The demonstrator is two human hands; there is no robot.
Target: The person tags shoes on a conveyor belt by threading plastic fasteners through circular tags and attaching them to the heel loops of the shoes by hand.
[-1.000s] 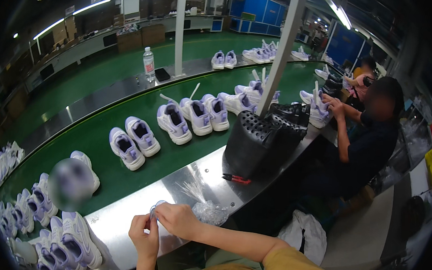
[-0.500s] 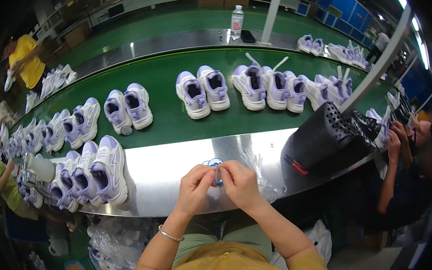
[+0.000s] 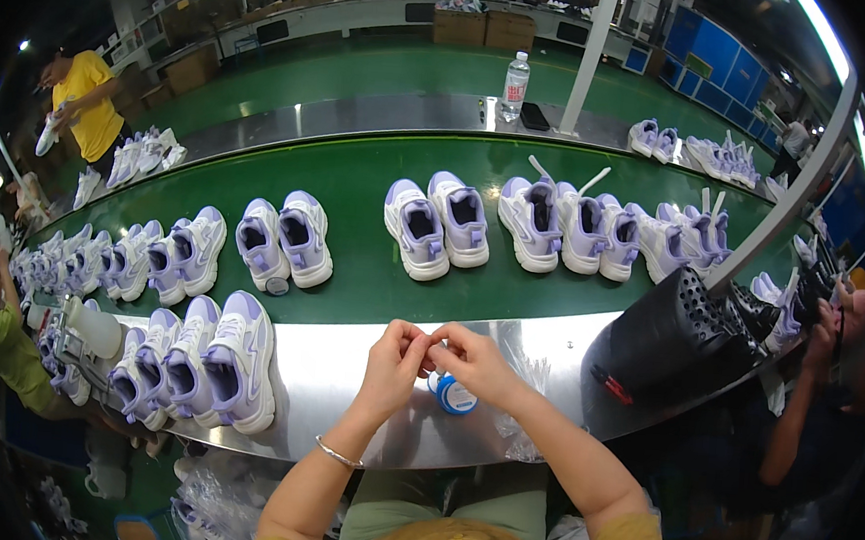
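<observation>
My left hand (image 3: 392,366) and my right hand (image 3: 476,363) meet above the metal ledge, their fingertips pinched together. What they pinch is too small and too hidden to name. Just under my right hand's fingers is a small round blue-and-white thing (image 3: 458,398), like a roll or a flat tub; whether a finger touches it I cannot tell. Left of my hands, several white and lilac sneakers (image 3: 239,362) stand in a row on the ledge. Crumpled clear plastic (image 3: 525,377) lies beside my right forearm.
Pairs of sneakers (image 3: 423,231) line the green belt (image 3: 350,299) beyond the metal ledge (image 3: 319,393). A black perforated bin (image 3: 649,335) with red-handled snips (image 3: 613,386) stands to the right, by a slanted post. A bottle (image 3: 514,87) and phone (image 3: 535,116) lie farther back. Co-workers are on both sides.
The view has shifted, so the scene sits lower and further right. My fingers have moved off the blue-and-white round thing, which now shows more fully below them. At far left, a co-worker's hand has risen.
</observation>
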